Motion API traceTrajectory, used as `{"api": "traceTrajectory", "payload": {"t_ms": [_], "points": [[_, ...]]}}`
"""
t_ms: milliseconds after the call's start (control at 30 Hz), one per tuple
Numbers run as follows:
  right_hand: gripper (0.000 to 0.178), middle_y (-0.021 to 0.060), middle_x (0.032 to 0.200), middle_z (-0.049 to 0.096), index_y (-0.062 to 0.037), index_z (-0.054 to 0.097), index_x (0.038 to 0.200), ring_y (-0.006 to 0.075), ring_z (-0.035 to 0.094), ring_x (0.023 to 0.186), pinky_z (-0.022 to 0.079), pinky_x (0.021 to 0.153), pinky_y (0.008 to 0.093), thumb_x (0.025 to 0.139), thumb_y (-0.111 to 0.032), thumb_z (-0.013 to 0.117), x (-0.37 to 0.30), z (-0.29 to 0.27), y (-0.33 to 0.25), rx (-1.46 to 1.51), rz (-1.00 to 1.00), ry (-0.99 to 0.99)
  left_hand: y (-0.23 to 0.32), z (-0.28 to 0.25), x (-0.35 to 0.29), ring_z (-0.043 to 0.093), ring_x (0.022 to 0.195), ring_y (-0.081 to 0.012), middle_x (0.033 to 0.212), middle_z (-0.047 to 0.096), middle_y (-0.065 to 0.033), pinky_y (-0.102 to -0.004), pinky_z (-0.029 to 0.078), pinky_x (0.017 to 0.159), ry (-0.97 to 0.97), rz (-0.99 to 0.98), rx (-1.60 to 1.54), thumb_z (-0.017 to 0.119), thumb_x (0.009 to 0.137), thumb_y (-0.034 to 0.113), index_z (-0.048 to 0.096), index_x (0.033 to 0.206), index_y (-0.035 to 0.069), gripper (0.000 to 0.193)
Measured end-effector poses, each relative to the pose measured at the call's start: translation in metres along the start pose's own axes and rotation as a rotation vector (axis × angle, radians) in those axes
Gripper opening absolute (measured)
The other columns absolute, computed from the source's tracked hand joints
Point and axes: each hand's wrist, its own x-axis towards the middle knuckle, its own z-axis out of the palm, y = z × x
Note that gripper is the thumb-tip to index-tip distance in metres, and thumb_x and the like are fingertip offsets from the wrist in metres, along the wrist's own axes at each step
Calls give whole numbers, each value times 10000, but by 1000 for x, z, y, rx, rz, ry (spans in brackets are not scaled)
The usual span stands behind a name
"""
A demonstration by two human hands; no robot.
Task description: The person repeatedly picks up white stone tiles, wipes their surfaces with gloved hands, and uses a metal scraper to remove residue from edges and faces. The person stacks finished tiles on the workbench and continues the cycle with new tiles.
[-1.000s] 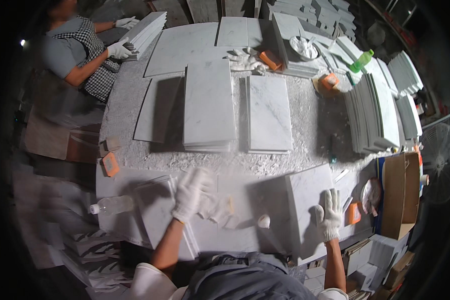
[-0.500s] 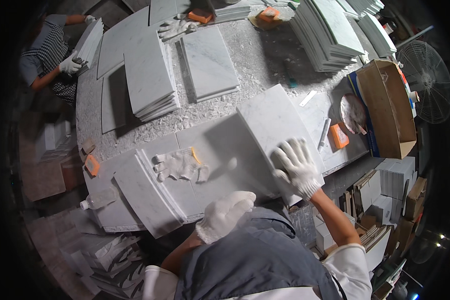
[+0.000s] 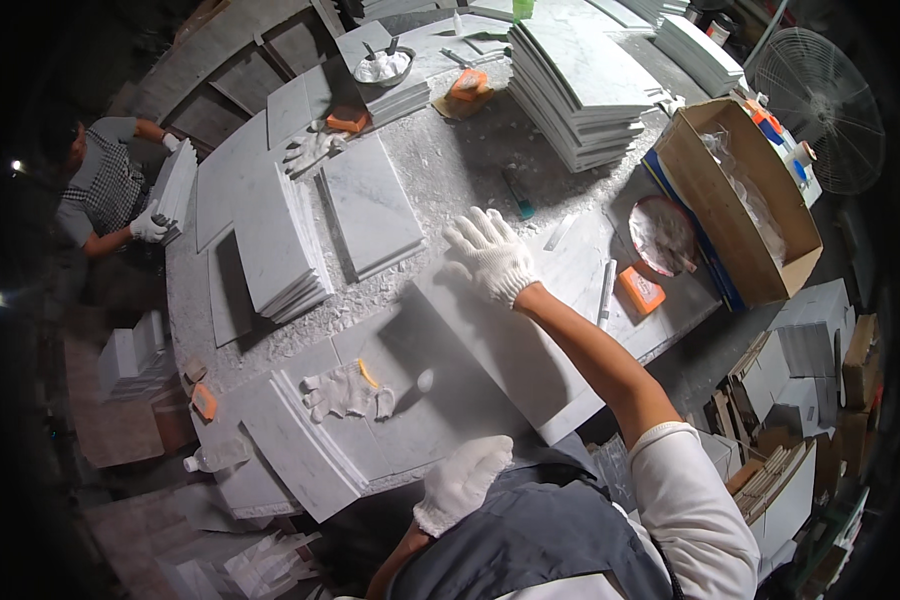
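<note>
A grey-white marble tile (image 3: 500,345) lies at a slant on the table in front of me. My right hand (image 3: 492,255), in a white knitted glove, is at its far end, palm down with the fingers spread. My left hand (image 3: 462,482), gloved too, is held close to my apron with its fingers pressed together. Whether anything is inside it is hidden. A loose glove with a yellow cuff edge (image 3: 342,390) lies left of the tile, near a small white oval object (image 3: 426,381). Several tiles (image 3: 305,445) lean in a stack at the near left.
Tile stacks (image 3: 580,95) stand at the back. Right of my tile are an orange block (image 3: 641,289), a round dish (image 3: 662,236) and a cardboard box (image 3: 745,200). A fan (image 3: 820,110) stands beyond. At far left a co-worker (image 3: 110,190) handles tiles.
My right hand has slid from the near right part of the tile up to its far end. My left hand stays by the apron. The whole view has shifted somewhat.
</note>
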Motion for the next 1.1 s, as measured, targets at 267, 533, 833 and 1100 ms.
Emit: {"api": "traceTrajectory", "payload": {"t_ms": [267, 533, 833, 1100], "points": [[531, 161, 1403, 548, -70, 560, 1357, 364, 458, 1377, 283, 1213, 560, 943, -401, 591, -101, -58, -39, 230, -320, -109, 26, 20, 24, 725, 967, -284, 1049, 750, -137, -369, 570, 845, -43, 155, 219, 703, 974, 147, 717, 1131, 30, 196], [339, 55, 1133, 585, -184, 624, 1145, 288, 557, 1175, 438, 1068, 447, 823, -265, 691, -226, -106, -12, 70, 119, -356, 41, 16, 47, 708, 1028, -319, 1095, 725, -154, -400, 570, 868, -152, 305, 376, 599, 1046, 268, 665, 1193, 36, 282], [463, 219, 1434, 585, 11, 580, 1418, 358, 567, 1322, 421, 1131, 403, 1010, -204, 616, -293, -74, 26, 334, 648, 218, 15, 21, 52, 690, 1086, -320, 1134, 727, -139, -408, 552, 923, -299, 214, 452, 596, 1036, 340, 684, 1157, 66, 312], [391, 170, 1343, 665, -34, 663, 1341, 293, 640, 1240, 480, 1070, 361, 987, -199, 666, -274, -74, 3, 483, 659, 177, -3, 12, 53, 711, 954, -245, 1050, 740, -131, -337, 549, 879, -236, -157, 382, 612, 1014, 280, 706, 1152, 31, 300]]}}
